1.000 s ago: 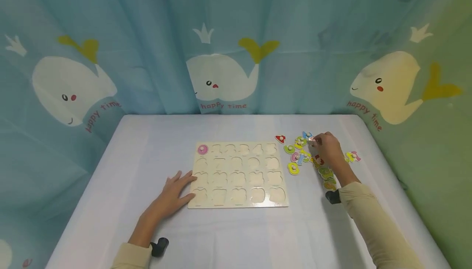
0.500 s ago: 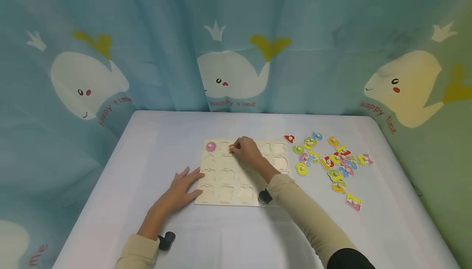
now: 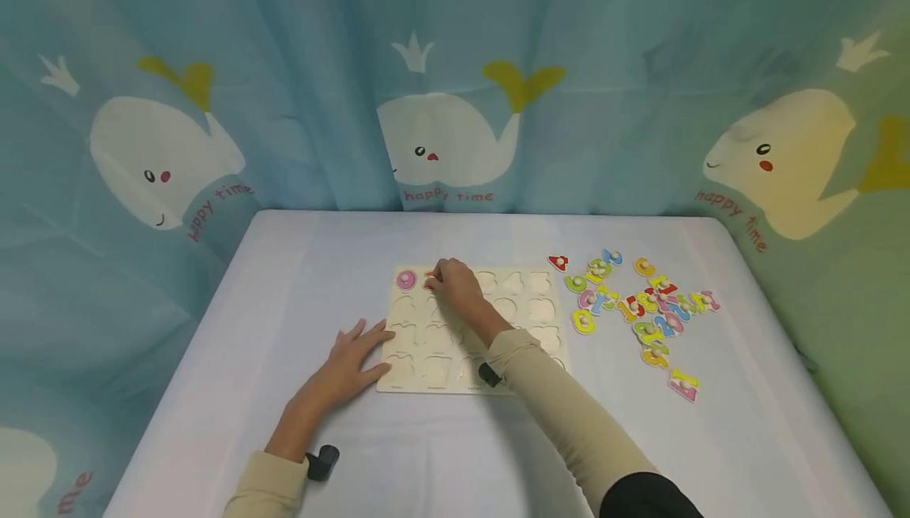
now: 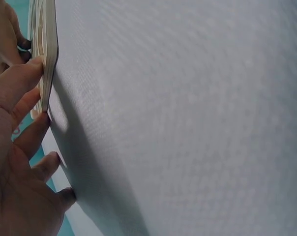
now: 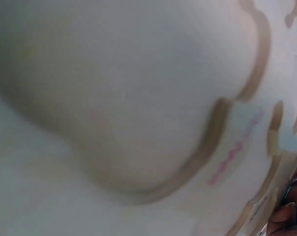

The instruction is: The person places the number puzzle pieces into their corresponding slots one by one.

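Observation:
On the table lies a cream wooden number puzzle board with rows of shallow recesses. A round pink zero piece sits in its top-left recess. My right hand pinches a small red puzzle piece at the recess beside the zero; the fingers hide most of it, so its number is unclear. The right wrist view shows recesses close up and fingertips at the red piece. My left hand, fingers spread, rests on the board's left edge; in the left wrist view its thumb touches the rim.
Several coloured number pieces with knobs lie scattered right of the board, some overlapping. A red four lies near the board's top-right corner. A whale-print curtain hangs behind the white-covered table.
My right hand has carried the red piece from the scattered pieces to the board's top row, then slightly left towards the zero. My left hand has stayed at the board's edge.

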Available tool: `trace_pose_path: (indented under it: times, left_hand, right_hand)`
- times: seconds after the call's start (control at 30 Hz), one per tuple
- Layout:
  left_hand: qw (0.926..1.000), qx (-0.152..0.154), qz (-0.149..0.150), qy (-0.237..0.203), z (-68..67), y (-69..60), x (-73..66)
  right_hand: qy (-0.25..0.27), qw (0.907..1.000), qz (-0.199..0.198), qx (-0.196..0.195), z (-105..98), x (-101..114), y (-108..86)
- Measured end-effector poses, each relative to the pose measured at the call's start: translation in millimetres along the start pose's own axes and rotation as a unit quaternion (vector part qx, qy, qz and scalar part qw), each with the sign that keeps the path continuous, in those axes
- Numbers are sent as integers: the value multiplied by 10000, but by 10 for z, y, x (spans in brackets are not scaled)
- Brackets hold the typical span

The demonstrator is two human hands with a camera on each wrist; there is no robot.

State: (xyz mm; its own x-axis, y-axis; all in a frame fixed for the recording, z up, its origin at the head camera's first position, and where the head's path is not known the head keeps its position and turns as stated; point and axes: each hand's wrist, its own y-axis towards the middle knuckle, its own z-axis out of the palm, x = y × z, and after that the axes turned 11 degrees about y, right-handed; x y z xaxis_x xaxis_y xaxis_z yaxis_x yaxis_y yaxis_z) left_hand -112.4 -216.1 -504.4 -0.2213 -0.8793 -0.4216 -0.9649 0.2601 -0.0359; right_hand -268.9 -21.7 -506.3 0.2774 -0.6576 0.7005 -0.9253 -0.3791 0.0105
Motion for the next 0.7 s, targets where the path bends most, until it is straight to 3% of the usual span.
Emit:
trace_pose_path:
  times: [0.37,0.47,0.57,0.7]
  left_hand:
    - [9998,92,-130,152,-8,-6,-17]
    - [9999,74,-115,90,-7,2,-30]
    - [9999,45,-86,70,-3,8,-25]
    - [9999,-29,-82,69,-5,8,-25]
  right_hand:
    - [-61,9996,-195,212,-193,-157,-141]
    - [-123,9989,-387,-227,-388,-379,-196]
    - [-457,9939,-306,-960,-780,-726,-252]
    - [-718,9784,597,-1842,-1428,-1288,-403]
